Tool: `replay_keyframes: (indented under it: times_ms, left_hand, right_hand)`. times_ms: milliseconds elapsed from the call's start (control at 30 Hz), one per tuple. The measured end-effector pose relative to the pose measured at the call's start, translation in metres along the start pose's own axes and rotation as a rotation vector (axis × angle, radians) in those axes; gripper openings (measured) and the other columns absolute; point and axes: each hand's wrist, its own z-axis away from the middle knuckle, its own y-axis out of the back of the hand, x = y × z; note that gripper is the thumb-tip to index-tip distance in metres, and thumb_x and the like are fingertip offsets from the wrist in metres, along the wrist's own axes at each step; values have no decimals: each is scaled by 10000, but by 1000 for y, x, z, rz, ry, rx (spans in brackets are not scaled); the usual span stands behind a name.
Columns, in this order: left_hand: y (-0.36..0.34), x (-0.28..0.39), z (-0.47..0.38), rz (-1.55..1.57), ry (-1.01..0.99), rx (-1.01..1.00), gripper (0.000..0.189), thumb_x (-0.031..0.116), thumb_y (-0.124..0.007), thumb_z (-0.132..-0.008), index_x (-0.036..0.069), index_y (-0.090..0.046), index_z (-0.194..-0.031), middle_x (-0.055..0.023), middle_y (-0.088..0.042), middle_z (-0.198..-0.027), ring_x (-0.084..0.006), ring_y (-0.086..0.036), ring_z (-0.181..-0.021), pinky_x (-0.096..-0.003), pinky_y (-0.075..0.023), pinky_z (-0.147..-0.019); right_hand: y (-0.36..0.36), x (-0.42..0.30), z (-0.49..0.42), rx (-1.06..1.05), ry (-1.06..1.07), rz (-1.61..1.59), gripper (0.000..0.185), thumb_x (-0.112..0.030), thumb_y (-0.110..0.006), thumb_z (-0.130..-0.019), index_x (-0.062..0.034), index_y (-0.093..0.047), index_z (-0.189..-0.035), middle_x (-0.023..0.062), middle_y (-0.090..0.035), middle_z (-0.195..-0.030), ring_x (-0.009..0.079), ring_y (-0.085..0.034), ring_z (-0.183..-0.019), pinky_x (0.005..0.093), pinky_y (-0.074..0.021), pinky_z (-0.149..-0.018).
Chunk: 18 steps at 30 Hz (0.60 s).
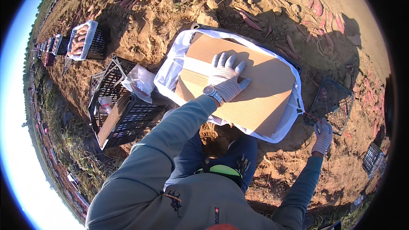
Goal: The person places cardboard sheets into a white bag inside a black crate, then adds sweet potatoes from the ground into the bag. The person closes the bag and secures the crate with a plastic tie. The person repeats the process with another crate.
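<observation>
My left hand (226, 78), in a striped knit glove, lies flat with fingers spread on a sheet of corrugated cardboard (265, 83). The sheet covers most of a dark plastic crate (246, 36) lined with white sheeting (168, 72), which folds outward over the rim. What lies below the cardboard is mostly hidden. Off the crate's right end, my gloved right hand (322, 135) pinches a thin red cord (313, 116). The cord runs taut to the liner's corner, beside a small dark green mark (299, 106).
Left of me, a black crate (127, 127) holds cardboard and plastic bags (139, 81). Lined crates of sweet potatoes (79, 42) stand farther left. Another black crate (332, 105) rests on the soil at right. Loose sweet potatoes (249, 20) cover the ground ahead.
</observation>
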Motion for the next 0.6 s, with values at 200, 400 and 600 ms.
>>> replay_keyframes:
  times_ms: [200, 400, 600]
  left_hand:
    - [6, -1, 5, 54, 13, -32, 628, 546, -682, -927, 167, -670, -1428, -187, -538, -1531, -410, -406, -1483, -570, -259, -1281]
    - [0, -5, 8, 110, -6, 28, 598, 548, -680, -927, 159, -691, -1382, -179, -569, -1487, -406, -429, -1467, -575, -268, -1274]
    - [0, -10, 13, 125, -14, 52, 592, 556, -682, -934, 156, -693, -1372, -174, -577, -1471, -402, -442, -1456, -585, -273, -1269]
  right_hand:
    - [-53, 9, -25, -265, -222, -933, 200, -117, -576, -1014, -74, -490, -838, 59, -563, -906, 225, -578, -802, 459, -585, -936]
    - [57, -22, -43, 71, -238, -417, 415, -231, -540, -1107, -169, -362, -737, -50, -259, -631, 101, -198, -513, 285, -204, -441]
    - [91, -134, -14, 349, -45, 13, 372, -290, -592, -1084, -196, -435, -760, -65, -307, -629, 91, -242, -496, 299, -195, -450]
